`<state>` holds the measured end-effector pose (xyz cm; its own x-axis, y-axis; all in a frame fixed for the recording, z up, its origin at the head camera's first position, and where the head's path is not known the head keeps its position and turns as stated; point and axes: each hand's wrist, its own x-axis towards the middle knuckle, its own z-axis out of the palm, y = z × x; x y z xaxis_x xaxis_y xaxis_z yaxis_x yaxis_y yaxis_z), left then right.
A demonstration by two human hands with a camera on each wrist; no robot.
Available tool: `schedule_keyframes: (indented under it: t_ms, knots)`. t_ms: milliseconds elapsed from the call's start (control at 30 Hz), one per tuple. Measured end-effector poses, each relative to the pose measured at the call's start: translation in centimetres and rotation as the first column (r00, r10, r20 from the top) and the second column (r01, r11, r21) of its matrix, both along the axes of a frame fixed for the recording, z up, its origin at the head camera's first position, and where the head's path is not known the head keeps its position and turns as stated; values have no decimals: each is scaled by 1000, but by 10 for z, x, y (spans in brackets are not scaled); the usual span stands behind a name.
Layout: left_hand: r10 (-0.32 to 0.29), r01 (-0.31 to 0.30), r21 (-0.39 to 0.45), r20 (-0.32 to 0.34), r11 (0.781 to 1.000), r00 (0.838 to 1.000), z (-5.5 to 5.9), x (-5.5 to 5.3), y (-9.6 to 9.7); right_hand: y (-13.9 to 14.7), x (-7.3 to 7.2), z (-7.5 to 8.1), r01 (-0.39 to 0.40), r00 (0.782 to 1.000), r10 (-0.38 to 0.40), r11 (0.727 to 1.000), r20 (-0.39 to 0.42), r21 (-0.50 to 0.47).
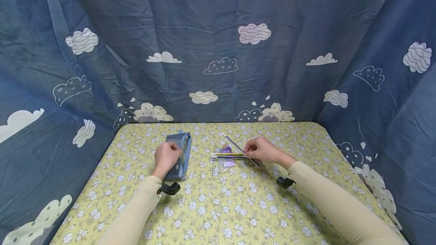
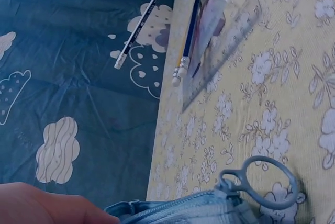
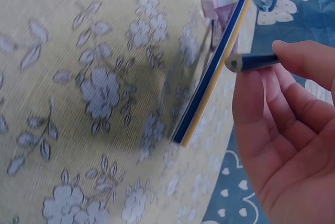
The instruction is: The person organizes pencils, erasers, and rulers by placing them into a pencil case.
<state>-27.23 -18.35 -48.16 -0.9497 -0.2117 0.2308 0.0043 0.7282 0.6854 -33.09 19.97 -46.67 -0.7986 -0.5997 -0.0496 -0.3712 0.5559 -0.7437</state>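
Observation:
In the head view my left hand (image 1: 167, 158) grips the edge of a blue zippered pencil case (image 1: 177, 139), whose zip side faces right. The case's zip and ring pull (image 2: 268, 182) show at the bottom of the left wrist view. My right hand (image 1: 263, 150) pinches a dark blue pencil (image 2: 137, 29) between thumb and fingers, its white eraser end pointing away from the hand. Below it, a yellow pencil (image 3: 220, 77) and another dark blue pencil (image 3: 209, 82) lie side by side. A clear ruler (image 2: 230, 46) and a purple-and-clear packet (image 1: 229, 163) lie by them.
A yellow flowered cloth (image 1: 211, 211) covers the table. Dark blue curtains (image 1: 190, 22) with cloud prints hang behind it and at both sides. Each wrist carries a black strap (image 1: 169, 189).

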Motion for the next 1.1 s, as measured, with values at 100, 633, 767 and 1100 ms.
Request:
schedule_keyframes:
  t_ms: [100, 633, 767, 1100]
  knots:
    - [-5, 2, 64, 35, 998, 999, 2, 1, 1, -2, 3, 1, 4, 998, -2, 999, 62, -40]
    - [-131, -15, 587, 205, 810, 970, 6, 0, 8, -12, 9, 5, 81, 959, -37, 985, 280, -150]
    - [-167, -21, 650, 226, 760, 960, 8, 0, 11, -17, 11, 6, 94, 949, -32, 979, 315, -183]
    - [-245, -9, 792, 200, 610, 949, 9, 0, 14, -29, 15, 15, 154, 900, -33, 957, 435, -247]
